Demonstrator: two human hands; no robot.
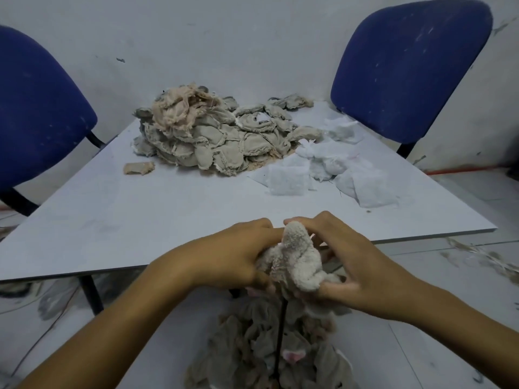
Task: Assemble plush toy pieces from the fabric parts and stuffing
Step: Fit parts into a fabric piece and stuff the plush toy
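- The left hand [238, 254] is gripping the plush piece [297, 262] from its left side; the fingers are curling around the fabric, and the thumb is lying below, near the lower edge of the piece.
- The right hand [348, 265] is holding the same plush piece from the right; its fingers are bending over the top of the piece and its thumb is pressing against the lower part, so the piece is being squeezed between both hands.
- The plush piece is cream and fluffy, with a little pink showing at a seam. It is hanging in the air just in front of the near edge of the table [112, 220], not touching the table.
- Under the hands, below the table edge, a heap of grey fabric pieces [252, 346] is lying, with a small pink part among them. I cannot tell what is carrying this heap.
- A big pile of grey fabric parts [213, 141] is sitting at the far side of the table, with beige frayed fabric [179, 110] on its top.
- One small beige scrap [139, 167] is lying alone, just beside the pile on its left.
- White stuffing sheets [323, 167] are spreading toward the far right corner of the table.
- Two blue chairs are standing behind the table, one [36, 113] at the left and one [407, 66] at the right.
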